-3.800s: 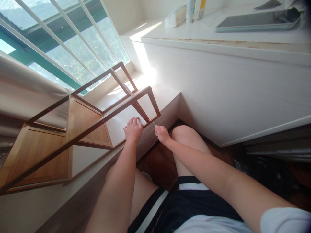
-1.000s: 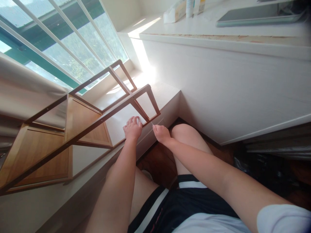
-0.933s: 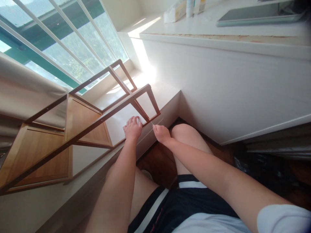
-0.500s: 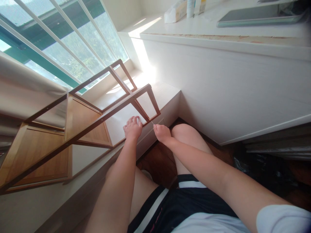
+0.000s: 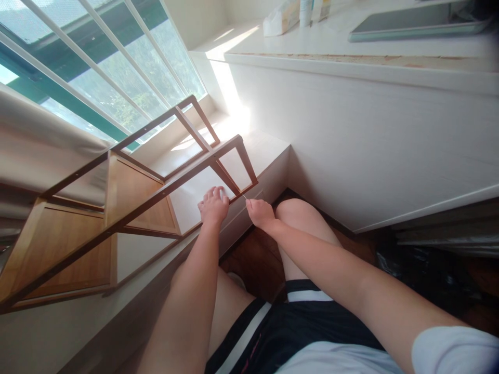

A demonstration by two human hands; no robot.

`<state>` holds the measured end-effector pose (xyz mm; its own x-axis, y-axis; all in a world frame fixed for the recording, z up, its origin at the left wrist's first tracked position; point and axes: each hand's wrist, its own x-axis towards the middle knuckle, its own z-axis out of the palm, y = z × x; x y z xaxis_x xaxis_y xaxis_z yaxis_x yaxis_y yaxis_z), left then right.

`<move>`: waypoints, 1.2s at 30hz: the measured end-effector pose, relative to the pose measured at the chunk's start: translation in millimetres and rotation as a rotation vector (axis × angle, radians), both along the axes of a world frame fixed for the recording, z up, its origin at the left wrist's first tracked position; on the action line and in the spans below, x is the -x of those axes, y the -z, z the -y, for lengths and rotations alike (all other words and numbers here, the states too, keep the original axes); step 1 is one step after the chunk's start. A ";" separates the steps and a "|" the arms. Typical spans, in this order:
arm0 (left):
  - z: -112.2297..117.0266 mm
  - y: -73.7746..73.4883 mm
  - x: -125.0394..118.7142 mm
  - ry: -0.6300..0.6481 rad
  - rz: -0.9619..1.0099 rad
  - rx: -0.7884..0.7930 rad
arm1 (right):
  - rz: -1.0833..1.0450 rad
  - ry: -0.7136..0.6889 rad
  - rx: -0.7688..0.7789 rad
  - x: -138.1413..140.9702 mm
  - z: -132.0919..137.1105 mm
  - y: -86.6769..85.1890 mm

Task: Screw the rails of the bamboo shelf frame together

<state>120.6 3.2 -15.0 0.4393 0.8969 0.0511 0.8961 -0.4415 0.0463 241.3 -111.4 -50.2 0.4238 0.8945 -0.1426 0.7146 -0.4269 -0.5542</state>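
Hardly anything has moved since the earlier frames: only the right hand (image 5: 260, 213) sits a little closer to the near corner of the rack (image 5: 156, 195), and the left hand (image 5: 213, 205) stays where it was. The rack lies on its side on the white bench (image 5: 268, 150) below the window (image 5: 97, 62), with its open end toward the person. Two wooden boards (image 5: 58, 249) already sit in the frame at the left, while the bays at the right end have no board in them, so I judge the work about halfway. The right hand is closed, and its fingertips pinch a thin metal tool (image 5: 245, 196) that points at the frame corner just above the knee (image 5: 300, 215). The arm reaches forward almost straight. The left hand lies palm down with bent fingers against the lower bar; I cannot tell if it grips the bar or only rests there. Far to the right, a tablet (image 5: 413, 26) lies on the counter (image 5: 331, 41).
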 end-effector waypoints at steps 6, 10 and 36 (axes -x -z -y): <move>-1.5 1.4 1.1 0.012 0.014 0.003 | -0.101 0.032 -0.094 0.3 -5.4 15.5; -0.5 0.3 0.5 0.006 -0.002 0.003 | -0.149 0.022 -0.150 0.6 -7.9 21.3; -0.4 1.3 0.9 0.011 0.021 -0.005 | 0.048 0.008 0.015 1.5 2.3 -1.9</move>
